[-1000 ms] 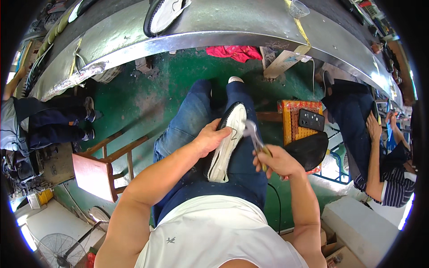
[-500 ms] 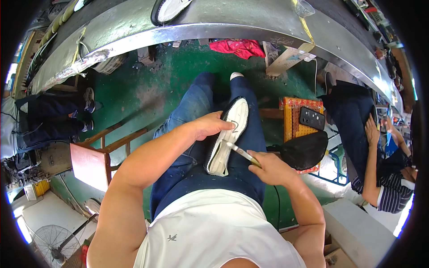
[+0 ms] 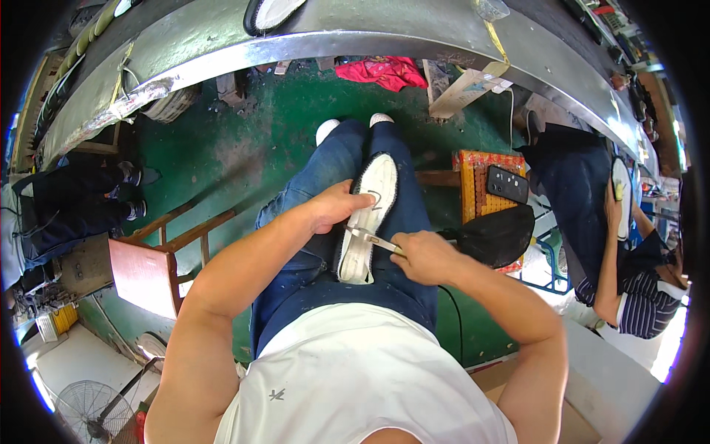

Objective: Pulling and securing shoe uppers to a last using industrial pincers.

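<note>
On my thighs rests a long shoe piece (image 3: 379, 176), its whitish sole side facing up and a dark edge running round it. The toe end points away from me. My left hand (image 3: 336, 207) grips it from the left, thumb pressed on the sole face by a dark curved mark; the other fingers are mostly hidden below the edge. My right hand (image 3: 425, 257) is closed round the handle of a slim, pale metal hand tool (image 3: 384, 243). The tool's head lies across the sole toward its left edge, just below my left thumb; its exact kind is unclear.
Ahead runs a metal bench (image 3: 355, 44) with another shoe piece (image 3: 272, 13) on it. At right, a stool (image 3: 473, 196) bears a phone (image 3: 507, 184) and a black bag (image 3: 495, 237). A wooden stool (image 3: 144, 274) stands left. A co-worker (image 3: 647, 303) sits at right.
My right hand has moved up and left, bringing the tool's head across the sole to its left edge. My left hand still holds the shoe piece. The view has shifted slightly.
</note>
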Tool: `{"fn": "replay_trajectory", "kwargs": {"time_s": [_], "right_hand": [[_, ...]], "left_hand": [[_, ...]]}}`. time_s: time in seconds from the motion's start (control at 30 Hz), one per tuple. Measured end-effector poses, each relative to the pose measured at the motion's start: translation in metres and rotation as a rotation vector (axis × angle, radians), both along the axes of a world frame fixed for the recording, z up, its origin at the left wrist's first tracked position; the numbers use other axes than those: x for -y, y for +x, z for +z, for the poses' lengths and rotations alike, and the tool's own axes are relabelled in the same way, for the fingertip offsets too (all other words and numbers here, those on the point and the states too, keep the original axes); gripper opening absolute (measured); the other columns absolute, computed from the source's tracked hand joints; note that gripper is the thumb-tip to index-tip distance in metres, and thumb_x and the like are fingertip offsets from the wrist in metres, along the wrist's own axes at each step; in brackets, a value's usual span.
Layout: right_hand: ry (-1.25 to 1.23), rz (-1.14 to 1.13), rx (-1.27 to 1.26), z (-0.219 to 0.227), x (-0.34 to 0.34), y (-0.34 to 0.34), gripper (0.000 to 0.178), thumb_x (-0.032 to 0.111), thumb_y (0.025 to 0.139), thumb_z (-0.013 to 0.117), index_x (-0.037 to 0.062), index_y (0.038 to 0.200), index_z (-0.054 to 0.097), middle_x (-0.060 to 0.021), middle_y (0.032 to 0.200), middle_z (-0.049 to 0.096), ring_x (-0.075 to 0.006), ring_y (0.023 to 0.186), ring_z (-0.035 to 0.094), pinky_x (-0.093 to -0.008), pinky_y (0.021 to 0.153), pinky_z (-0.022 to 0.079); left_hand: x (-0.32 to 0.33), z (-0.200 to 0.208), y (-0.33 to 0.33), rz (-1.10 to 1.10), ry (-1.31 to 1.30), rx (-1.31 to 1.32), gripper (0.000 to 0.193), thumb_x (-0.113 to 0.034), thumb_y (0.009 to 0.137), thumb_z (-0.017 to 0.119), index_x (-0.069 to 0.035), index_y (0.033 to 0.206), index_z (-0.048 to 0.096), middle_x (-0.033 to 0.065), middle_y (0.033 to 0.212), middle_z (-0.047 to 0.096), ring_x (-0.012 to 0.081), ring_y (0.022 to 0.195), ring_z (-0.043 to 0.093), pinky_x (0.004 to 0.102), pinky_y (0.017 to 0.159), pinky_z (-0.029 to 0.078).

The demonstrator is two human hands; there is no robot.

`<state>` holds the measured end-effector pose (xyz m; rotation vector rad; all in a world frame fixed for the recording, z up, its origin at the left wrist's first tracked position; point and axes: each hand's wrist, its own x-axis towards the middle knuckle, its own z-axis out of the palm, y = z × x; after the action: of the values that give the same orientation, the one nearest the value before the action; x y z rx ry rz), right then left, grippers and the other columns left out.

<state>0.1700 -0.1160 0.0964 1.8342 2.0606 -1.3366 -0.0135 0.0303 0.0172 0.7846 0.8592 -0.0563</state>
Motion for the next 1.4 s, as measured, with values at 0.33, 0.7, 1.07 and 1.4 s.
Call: {"fn": "replay_trajectory", "kwargs": {"time_s": [0.33,0.7,1.07,1.4], "right_hand": [[0.119,-0.267,-0.070,-0.013,0.056,-0.005,0.023,0.020,0.093,0.066,-0.0009,0.103,0.062,-0.0241,0.093,0.067,-0.0420,0.087,0.067,-0.0468,0.080,0.054],[-0.326,-0.380,-0.448,-0.034,0.057,0.010,0.021,0.022,0.095,0.065,0.0014,0.093,0.064,-0.0115,0.077,0.069,-0.0244,0.073,0.067,-0.0379,0.067,0.052],[0.186,-0.188,0.124,-0.015,0.091,-0.029,0.013,0.008,0.088,0.063,0.0013,0.097,0.058,-0.0161,0.086,0.066,-0.0318,0.080,0.071,-0.0416,0.075,0.058],[0.191,-0.109,0.019,-0.012,0.103,-0.004,0.018,0.018,0.089,0.066,0.0023,0.096,0.059,-0.0189,0.088,0.066,-0.0349,0.083,0.069,-0.0431,0.074,0.056]], "left_hand": [[-0.003,-0.006,0.003,-0.267,0.224,0.064,0.079,-0.018,0.093,0.073,-0.001,0.154,0.026,0.0104,0.144,0.050,0.0194,0.134,0.044,0.0345,0.115,0.034],[0.014,-0.010,0.003,-0.257,0.389,-0.086,0.075,-0.015,0.094,0.071,0.003,0.151,0.026,0.0134,0.140,0.053,0.0195,0.130,0.048,0.0347,0.113,0.037],[0.050,0.006,-0.013,-0.044,0.178,0.073,0.093,-0.014,0.094,0.069,-0.011,0.163,0.006,0.0142,0.151,0.043,0.0224,0.137,0.043,0.0341,0.113,0.037],[0.064,-0.024,-0.017,-0.013,0.485,-0.048,0.089,-0.018,0.096,0.067,-0.002,0.160,0.007,0.0193,0.145,0.050,0.0265,0.132,0.051,0.0350,0.112,0.040]]}}
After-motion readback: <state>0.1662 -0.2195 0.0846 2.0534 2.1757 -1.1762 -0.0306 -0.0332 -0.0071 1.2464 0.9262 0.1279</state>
